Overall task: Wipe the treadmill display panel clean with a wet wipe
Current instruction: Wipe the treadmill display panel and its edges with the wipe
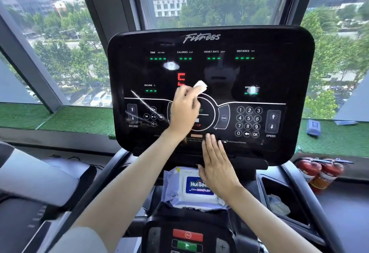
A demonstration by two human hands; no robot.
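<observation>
Head view shows the glossy black treadmill display panel (279, 73) upright ahead, with the left hand (183, 113) at its middle, fingers curled and pinching a small folded white wet wipe (200, 86) at the glass. The right hand (216, 165) lies flat on the panel's lower edge, fingers straight and close together. Wiping looks about midway: a pale diagonal streak (143, 101) and two whitish patches show, though these may be reflections. The pale blue wipe pack (179, 191) below is partly covered by the right hand
</observation>
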